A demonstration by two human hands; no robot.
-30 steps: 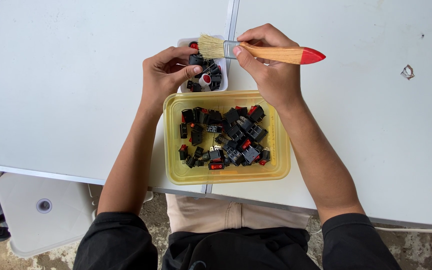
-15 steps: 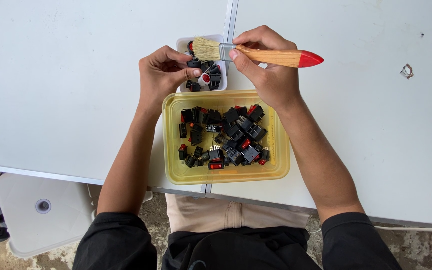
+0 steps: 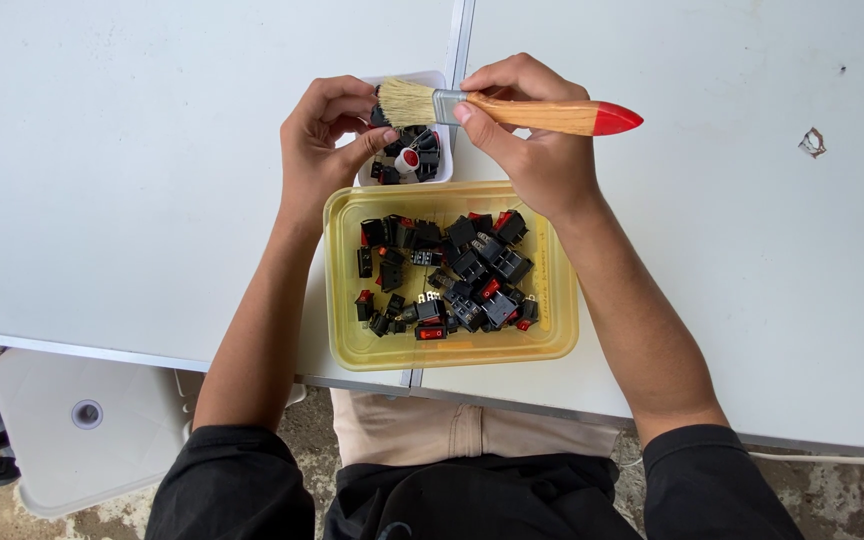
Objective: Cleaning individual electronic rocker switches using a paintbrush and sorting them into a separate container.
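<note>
So the right hand [image 3: 537, 150] has a paintbrush [image 3: 512, 108] pinched in a closed grip, fingers wrapped around the metal band and the start of the wooden handle. The brush lies pretty much flat, long axis running left to right across the scene. Bristles point left, the red-tipped end of the handle points right and sticks out well past the hand. The bristle end hovers over the far edge of a small white tray [image 3: 430, 80], right by the fingertips of the other hand.

The left hand [image 3: 324, 150] is curled closed around something small at its fingertips, right where the bristles are. It looks like one of the little black parts, but the fingers hide most of it, so I can't tell for sure what it is. That hand sits over the left side of the small white tray, which holds a handful of black switches [image 3: 410, 160] with bits of red and white on them.

Just near of that tray, touching or almost touching it, is a yellow see-through tub [image 3: 452, 350] with a bigger pile of the same kind of black rocker switches [image 3: 452, 275], some with red buttons, mostly heaped toward the middle and right.

All of it sits on a white worktop [image 3: 152, 150], with a seam running near-to-far just beside the trays. Down at the near left, below the worktop edge, there's a white stool [image 3: 82, 420].
</note>
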